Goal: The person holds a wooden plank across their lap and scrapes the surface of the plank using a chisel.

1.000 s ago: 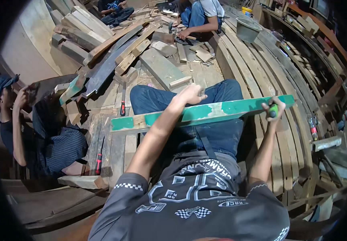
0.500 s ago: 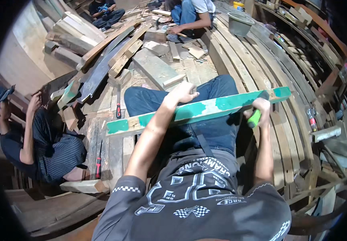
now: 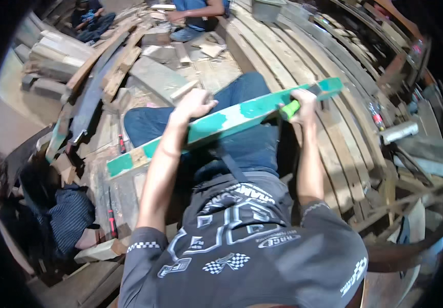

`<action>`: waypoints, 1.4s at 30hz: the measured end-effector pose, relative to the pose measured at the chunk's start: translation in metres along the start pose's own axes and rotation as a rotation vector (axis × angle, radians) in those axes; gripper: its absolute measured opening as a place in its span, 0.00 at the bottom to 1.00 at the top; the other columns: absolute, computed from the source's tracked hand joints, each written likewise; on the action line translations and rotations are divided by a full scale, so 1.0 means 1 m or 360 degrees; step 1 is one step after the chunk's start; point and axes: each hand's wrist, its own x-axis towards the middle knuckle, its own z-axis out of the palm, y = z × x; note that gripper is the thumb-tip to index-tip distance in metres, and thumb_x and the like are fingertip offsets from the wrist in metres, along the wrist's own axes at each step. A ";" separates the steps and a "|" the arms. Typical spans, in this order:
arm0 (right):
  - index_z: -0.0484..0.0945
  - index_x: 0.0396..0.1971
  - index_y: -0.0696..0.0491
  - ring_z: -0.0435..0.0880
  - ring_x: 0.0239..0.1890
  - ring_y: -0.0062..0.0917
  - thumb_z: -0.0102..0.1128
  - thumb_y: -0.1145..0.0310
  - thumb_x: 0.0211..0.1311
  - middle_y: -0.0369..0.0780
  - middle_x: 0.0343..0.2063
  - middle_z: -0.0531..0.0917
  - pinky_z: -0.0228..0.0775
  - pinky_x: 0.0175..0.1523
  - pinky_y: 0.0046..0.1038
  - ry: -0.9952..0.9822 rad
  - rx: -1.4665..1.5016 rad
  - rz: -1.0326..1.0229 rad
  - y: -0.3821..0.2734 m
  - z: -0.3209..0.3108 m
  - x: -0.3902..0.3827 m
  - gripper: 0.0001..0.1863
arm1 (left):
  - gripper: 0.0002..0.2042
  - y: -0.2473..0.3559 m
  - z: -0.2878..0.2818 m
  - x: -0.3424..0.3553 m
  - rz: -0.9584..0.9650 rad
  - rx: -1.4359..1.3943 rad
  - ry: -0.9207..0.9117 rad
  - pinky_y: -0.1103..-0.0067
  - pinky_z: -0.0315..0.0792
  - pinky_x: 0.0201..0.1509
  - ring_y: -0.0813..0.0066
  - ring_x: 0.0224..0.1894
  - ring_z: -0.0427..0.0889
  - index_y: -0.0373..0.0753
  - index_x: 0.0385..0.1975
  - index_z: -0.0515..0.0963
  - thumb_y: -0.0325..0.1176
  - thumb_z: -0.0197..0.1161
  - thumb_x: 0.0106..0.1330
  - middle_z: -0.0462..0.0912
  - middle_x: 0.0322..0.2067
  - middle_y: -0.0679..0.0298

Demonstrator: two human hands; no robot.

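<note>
A long wooden beam [image 3: 221,122] with patchy green paint and bare spots lies slanted across my lap, its right end farther away. My left hand [image 3: 194,104] is curled at the beam's far edge, left of its middle; the forearm crosses over the beam and some fingertips are hidden. Near the right end, my right hand [image 3: 304,105] is closed around the bright green handle of a scraper [image 3: 289,109]. The scraper's flat grey blade lies against the green face, partly covered by my fingers.
Stacked planks [image 3: 278,51] run along my right. Timber offcuts [image 3: 154,77] lie ahead. Two red-handled tools, one a screwdriver [image 3: 112,224], lie at my left. A person in a striped garment [image 3: 72,215] sits at left; another person [image 3: 195,15] works ahead. A bottle [image 3: 377,118] lies right.
The whole view has shifted, so the beam, hands and surroundings appear farther left and higher. My right hand keeps the scraper near the beam's right end. The left hand stays by the far edge.
</note>
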 end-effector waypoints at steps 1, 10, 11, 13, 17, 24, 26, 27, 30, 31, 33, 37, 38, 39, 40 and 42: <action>0.73 0.17 0.55 0.78 0.22 0.45 0.75 0.58 0.31 0.45 0.17 0.76 0.69 0.29 0.40 -0.0028 0.0077 -0.0100 0.003 0.002 -0.004 0.20 | 0.17 -0.005 0.001 0.002 0.0012 0.0050 -0.0052 0.59 0.76 0.38 0.44 0.33 0.85 0.33 0.29 0.81 0.44 0.68 0.64 0.83 0.27 0.44; 0.77 0.17 0.55 0.80 0.23 0.43 0.76 0.60 0.35 0.47 0.17 0.77 0.70 0.29 0.36 0.0138 -0.0123 0.0186 0.053 -0.021 0.003 0.17 | 0.16 -0.003 0.000 0.012 -0.0095 0.0014 -0.0196 0.58 0.64 0.72 0.44 0.42 0.83 0.33 0.25 0.76 0.40 0.68 0.64 0.77 0.20 0.48; 0.76 0.16 0.56 0.80 0.23 0.44 0.75 0.61 0.35 0.48 0.16 0.77 0.70 0.29 0.36 0.0089 -0.0089 0.0215 0.049 -0.023 0.004 0.17 | 0.15 -0.004 0.003 0.010 -0.0054 0.0023 -0.0163 0.59 0.65 0.72 0.45 0.39 0.82 0.33 0.25 0.75 0.39 0.68 0.64 0.77 0.20 0.49; 0.76 0.16 0.55 0.80 0.23 0.43 0.75 0.61 0.33 0.46 0.17 0.77 0.70 0.30 0.37 -0.0082 0.0168 0.0015 0.024 -0.022 0.003 0.17 | 0.14 -0.012 0.004 0.006 -0.0008 -0.0007 -0.0107 0.60 0.66 0.71 0.48 0.35 0.82 0.34 0.25 0.75 0.38 0.68 0.64 0.76 0.19 0.51; 0.71 0.14 0.53 0.76 0.19 0.37 0.78 0.58 0.38 0.42 0.14 0.73 0.65 0.26 0.34 -0.0155 0.0396 -0.0236 0.009 -0.025 -0.004 0.21 | 0.14 -0.001 -0.003 0.003 -0.0185 -0.0004 -0.0218 0.58 0.66 0.69 0.45 0.55 0.80 0.34 0.25 0.76 0.39 0.67 0.65 0.82 0.28 0.48; 0.75 0.16 0.55 0.78 0.20 0.37 0.73 0.58 0.22 0.45 0.15 0.75 0.67 0.28 0.34 -0.0045 0.0397 0.0053 0.010 -0.014 0.016 0.21 | 0.17 -0.028 0.014 0.010 0.0176 0.0033 -0.0025 0.61 0.74 0.36 0.48 0.29 0.82 0.31 0.30 0.79 0.42 0.68 0.65 0.81 0.23 0.45; 0.77 0.18 0.54 0.81 0.24 0.41 0.68 0.58 0.15 0.45 0.19 0.80 0.72 0.31 0.38 -0.0287 0.0326 -0.0307 -0.002 0.008 0.002 0.22 | 0.17 -0.019 0.008 0.004 0.0149 0.0072 0.0024 0.62 0.74 0.37 0.50 0.30 0.83 0.31 0.28 0.79 0.42 0.68 0.65 0.81 0.23 0.46; 0.78 0.19 0.53 0.81 0.25 0.41 0.69 0.57 0.19 0.44 0.20 0.80 0.73 0.32 0.38 -0.0339 0.0250 -0.0351 -0.005 0.008 -0.006 0.21 | 0.15 -0.008 0.003 0.003 -0.0003 0.0060 -0.0093 0.60 0.70 0.53 0.46 0.52 0.73 0.33 0.27 0.78 0.41 0.67 0.66 0.79 0.39 0.40; 0.75 0.17 0.53 0.79 0.21 0.40 0.75 0.58 0.34 0.42 0.16 0.76 0.70 0.29 0.36 -0.0005 0.0259 -0.0271 -0.003 -0.006 -0.004 0.18 | 0.15 0.000 -0.006 0.001 -0.0253 0.0029 -0.0232 0.58 0.66 0.69 0.43 0.72 0.66 0.34 0.26 0.77 0.40 0.67 0.66 0.82 0.49 0.37; 0.73 0.16 0.53 0.77 0.20 0.40 0.75 0.58 0.33 0.42 0.15 0.74 0.68 0.28 0.35 0.0081 0.0246 -0.0132 0.002 -0.015 0.000 0.19 | 0.15 -0.003 -0.004 0.004 -0.0188 0.0023 -0.0227 0.58 0.66 0.69 0.42 0.71 0.67 0.34 0.25 0.77 0.40 0.67 0.66 0.83 0.44 0.39; 0.69 0.14 0.53 0.74 0.19 0.39 0.75 0.58 0.34 0.42 0.14 0.71 0.65 0.27 0.34 0.0173 0.0283 0.0128 0.008 -0.012 0.004 0.21 | 0.17 -0.025 0.009 0.008 0.0096 0.0019 -0.0106 0.61 0.72 0.35 0.50 0.27 0.80 0.31 0.28 0.78 0.42 0.68 0.66 0.80 0.22 0.47; 0.78 0.22 0.54 0.82 0.26 0.42 0.71 0.59 0.29 0.44 0.22 0.80 0.71 0.32 0.39 -0.0009 0.0398 -0.0314 -0.003 0.012 -0.003 0.19 | 0.17 -0.022 0.011 0.005 0.0169 0.0014 -0.0026 0.61 0.72 0.35 0.50 0.27 0.80 0.31 0.27 0.78 0.42 0.68 0.65 0.81 0.23 0.47; 0.78 0.22 0.53 0.81 0.26 0.41 0.71 0.57 0.31 0.42 0.22 0.80 0.71 0.33 0.39 -0.0359 0.0296 -0.0359 -0.005 0.006 -0.007 0.18 | 0.17 -0.022 0.010 0.001 0.0166 0.0018 -0.0020 0.61 0.72 0.35 0.50 0.27 0.80 0.31 0.27 0.78 0.42 0.68 0.65 0.81 0.23 0.47; 0.77 0.21 0.53 0.81 0.26 0.41 0.71 0.57 0.32 0.42 0.21 0.79 0.71 0.32 0.39 -0.0270 0.0312 -0.0365 -0.007 0.004 -0.011 0.18 | 0.17 -0.021 0.010 -0.003 0.0135 0.0055 0.0025 0.61 0.72 0.35 0.50 0.27 0.81 0.31 0.27 0.78 0.42 0.68 0.65 0.81 0.23 0.47; 0.76 0.20 0.53 0.80 0.25 0.40 0.71 0.56 0.34 0.42 0.20 0.78 0.71 0.32 0.39 -0.0183 0.0328 -0.0377 -0.006 0.000 -0.012 0.18 | 0.17 -0.015 0.006 -0.004 0.0104 0.0091 0.0077 0.61 0.72 0.35 0.50 0.28 0.81 0.31 0.27 0.78 0.42 0.68 0.65 0.81 0.23 0.46; 0.71 0.16 0.53 0.77 0.22 0.40 0.73 0.58 0.35 0.43 0.15 0.73 0.67 0.30 0.37 0.0001 0.0315 -0.0120 0.010 -0.012 -0.012 0.19 | 0.17 -0.009 0.003 -0.004 0.0042 0.0090 0.0055 0.60 0.72 0.35 0.50 0.28 0.81 0.31 0.26 0.78 0.41 0.68 0.65 0.80 0.24 0.45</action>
